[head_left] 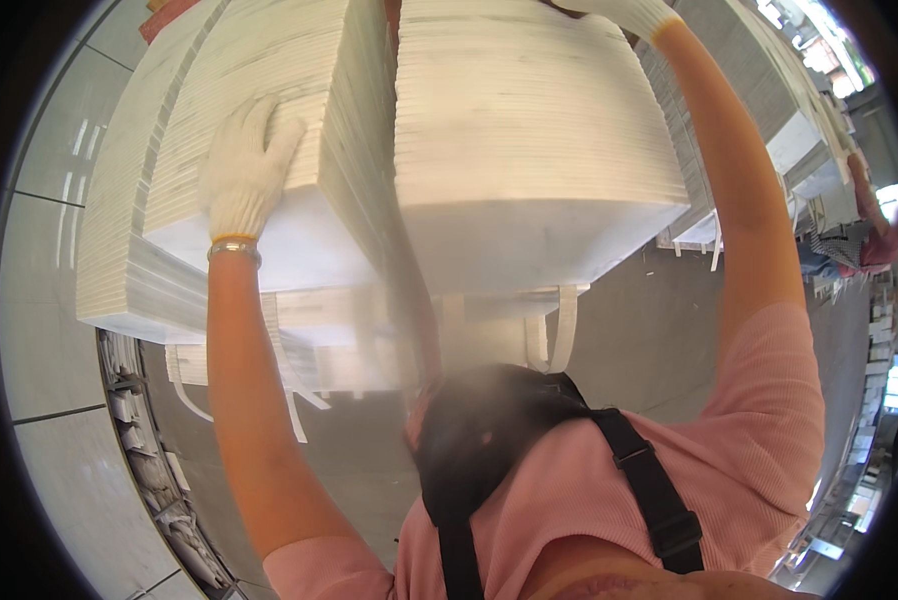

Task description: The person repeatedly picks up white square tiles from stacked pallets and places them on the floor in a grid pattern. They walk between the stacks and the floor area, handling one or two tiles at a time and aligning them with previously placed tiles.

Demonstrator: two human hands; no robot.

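My left hand (249,165), in a white knit glove, lies flat with its fingers extended on the edges of a stack of thin white stone tiles (354,150). My right hand (629,12), gloved the same way, reaches over the far side of the neighbouring tile stack (529,130). Its fingers are closed around a dark, slim thing (561,9) at the upper edge of the view. Most of that thing is cut off, so its kind cannot be made out. A narrow gap parts the two stacks.
Another white tile stack (119,240) stands at the left. White straps (567,330) hang below the stacks. More stacked tiles (744,70) are at the right, with another person (864,240) beyond. A debris-filled channel (154,460) runs along the lower left floor.
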